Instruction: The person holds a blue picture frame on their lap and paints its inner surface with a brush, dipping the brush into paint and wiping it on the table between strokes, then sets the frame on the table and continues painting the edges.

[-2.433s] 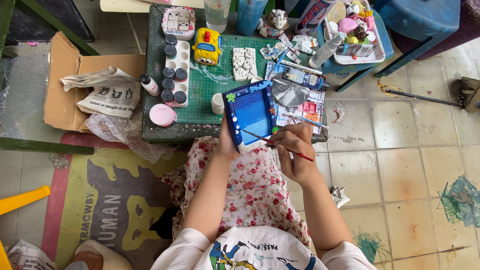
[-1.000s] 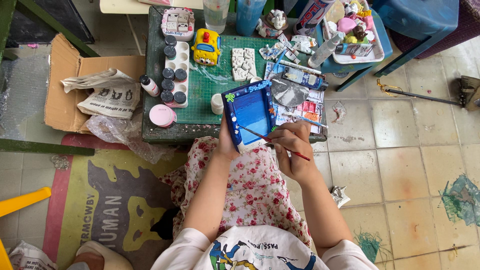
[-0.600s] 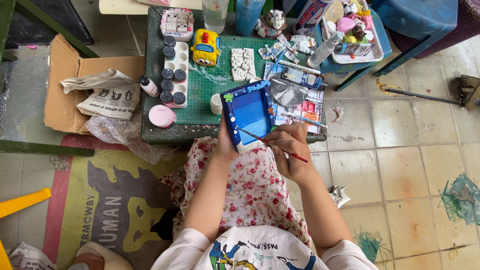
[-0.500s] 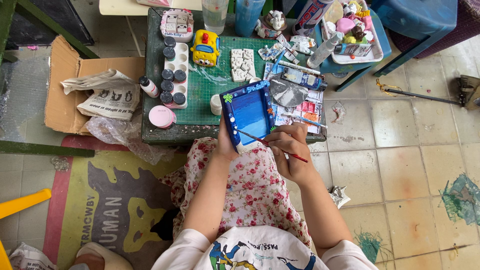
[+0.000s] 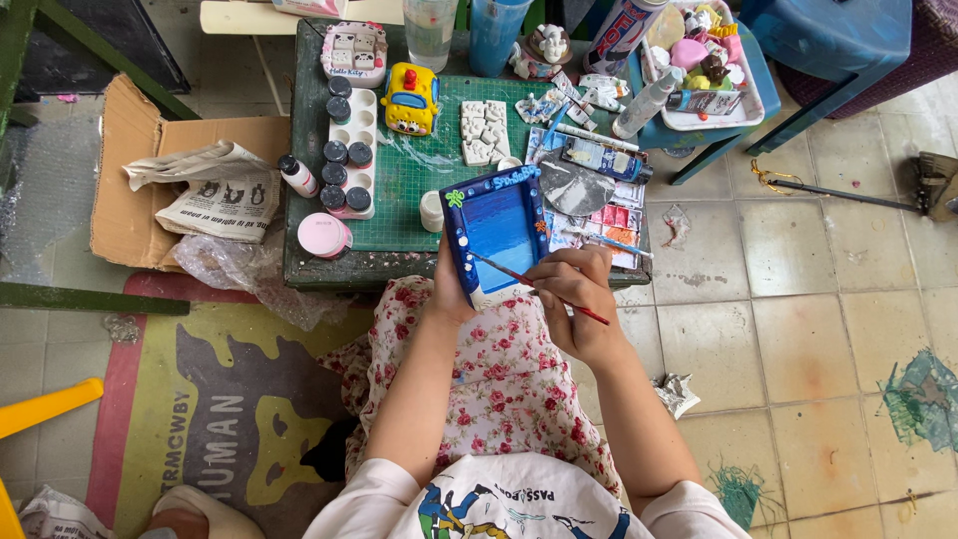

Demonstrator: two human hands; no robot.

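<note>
- Two hands at work over my lap, at the near edge of the green bench [image 5: 399, 200].
- Left hand [image 5: 447, 289]: fingers wrapped round the lower left edge of the blue frame [image 5: 496, 232], gripping it from beneath.
- Blue frame: rectangular, long axis running away from me and leaning slightly left; painted face turned up toward me; its far end rests over the bench edge, its near end above my floral skirt [image 5: 499, 369].
- Right hand [image 5: 574, 299]: fingers pinched together on the brush [image 5: 539, 287].
- Brush: thin red handle, long axis slanting from lower right to upper left, tip touching the frame's blue panel near its lower half.
- Nearby on the bench: small white jar [image 5: 431, 211] just left of the frame, pink lid [image 5: 323, 236], row of dark-capped paint pots [image 5: 344, 170], yellow toy car [image 5: 410, 98].
</note>
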